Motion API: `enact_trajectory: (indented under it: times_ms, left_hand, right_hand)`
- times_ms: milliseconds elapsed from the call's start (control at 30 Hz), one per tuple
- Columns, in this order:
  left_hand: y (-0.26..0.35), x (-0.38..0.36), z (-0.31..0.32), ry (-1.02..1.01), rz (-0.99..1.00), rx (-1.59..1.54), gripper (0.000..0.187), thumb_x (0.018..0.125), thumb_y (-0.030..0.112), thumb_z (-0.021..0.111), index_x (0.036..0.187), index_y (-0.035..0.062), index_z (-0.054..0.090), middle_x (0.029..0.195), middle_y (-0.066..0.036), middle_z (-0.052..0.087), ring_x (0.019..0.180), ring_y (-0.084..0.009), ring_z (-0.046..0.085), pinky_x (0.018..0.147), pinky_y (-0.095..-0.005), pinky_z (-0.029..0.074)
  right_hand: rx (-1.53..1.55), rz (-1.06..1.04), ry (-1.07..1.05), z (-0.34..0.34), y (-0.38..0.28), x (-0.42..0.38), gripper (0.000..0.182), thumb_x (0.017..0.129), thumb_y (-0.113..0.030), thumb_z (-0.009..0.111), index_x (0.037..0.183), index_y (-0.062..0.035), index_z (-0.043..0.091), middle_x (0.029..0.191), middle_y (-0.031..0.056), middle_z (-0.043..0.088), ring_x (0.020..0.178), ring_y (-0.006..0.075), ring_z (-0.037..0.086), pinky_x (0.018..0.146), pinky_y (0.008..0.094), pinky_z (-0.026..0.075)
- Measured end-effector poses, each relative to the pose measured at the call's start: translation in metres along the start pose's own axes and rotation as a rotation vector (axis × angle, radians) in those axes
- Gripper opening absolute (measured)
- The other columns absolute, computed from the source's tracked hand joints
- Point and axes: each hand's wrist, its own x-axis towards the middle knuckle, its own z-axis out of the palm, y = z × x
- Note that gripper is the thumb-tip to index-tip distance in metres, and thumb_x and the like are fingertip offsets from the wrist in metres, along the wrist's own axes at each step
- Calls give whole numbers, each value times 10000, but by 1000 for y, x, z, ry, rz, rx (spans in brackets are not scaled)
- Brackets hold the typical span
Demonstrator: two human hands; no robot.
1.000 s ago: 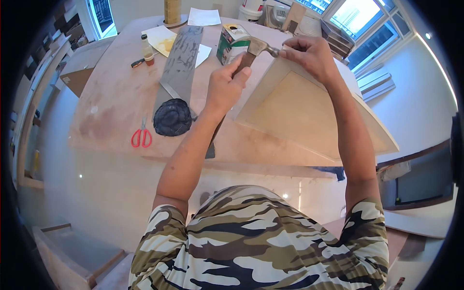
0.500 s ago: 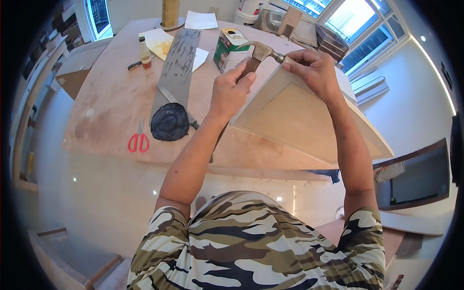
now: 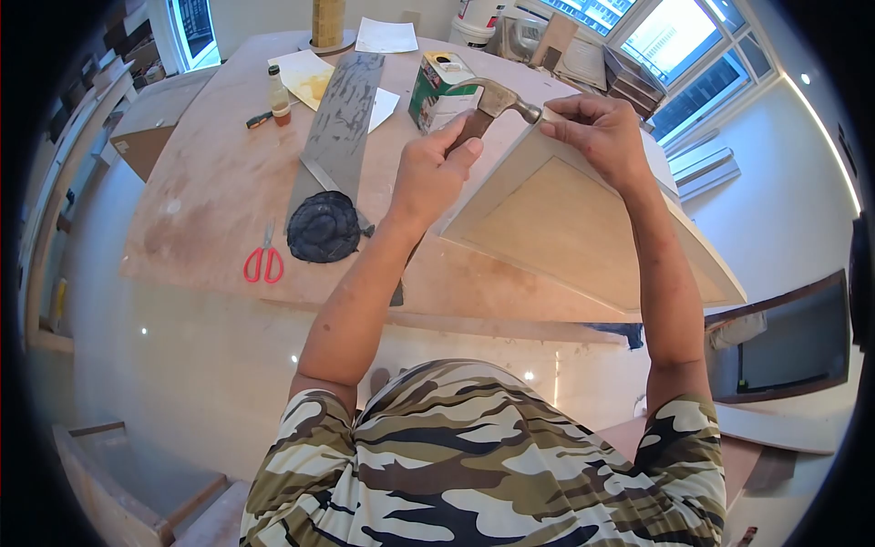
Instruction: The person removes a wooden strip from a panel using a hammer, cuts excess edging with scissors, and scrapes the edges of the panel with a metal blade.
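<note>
My left hand (image 3: 436, 173) is wrapped round the dark handle of a claw hammer (image 3: 497, 97), close below its metal head. The hammer's striking face is beside the fingertips of my right hand (image 3: 603, 135). Thumb and fingers of that hand are pinched at the top corner of a pale framed panel (image 3: 583, 232); whatever is between them is too small to make out. The panel stands tilted on the table, its lower edge towards me.
On the table (image 3: 200, 201) are red-handled scissors (image 3: 264, 263), a black coiled bundle (image 3: 324, 228), a grey board (image 3: 342, 118), a small bottle (image 3: 278, 100), a green-and-white can (image 3: 437, 89) and paper sheets (image 3: 386, 36). White buckets (image 3: 472, 27) stand behind.
The view has shifted slightly. The hammer head and my right fingertips stay close together at the panel's corner, with hardly any movement.
</note>
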Motion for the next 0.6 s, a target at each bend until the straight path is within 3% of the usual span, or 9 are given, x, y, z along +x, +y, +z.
enact_trajectory:
  times_ms: [200,300,600]
  left_hand:
    - [2,-2,-1,22,-2,7,464,931,182,693,1361,20,630,749,-10,623,648,-82,551,614,-256,465]
    - [0,-5,-2,1,59,3,442,972,180,668,1405,109,621,690,13,549,499,-47,463,440,-218,383]
    - [-7,-2,-7,3,100,34,446,971,201,678,1406,117,622,709,17,563,530,-38,473,470,-214,406]
  right_hand:
    - [24,14,13,1,-1,-1,366,782,-182,850,1056,44,765,896,79,752,777,109,633,721,257,506]
    - [17,30,20,1,1,-1,374,773,-179,854,1062,41,764,905,83,752,785,112,640,731,258,511]
    - [-2,-66,-107,-1,9,6,565,722,-134,859,1231,35,680,1032,119,734,890,162,656,827,291,523]
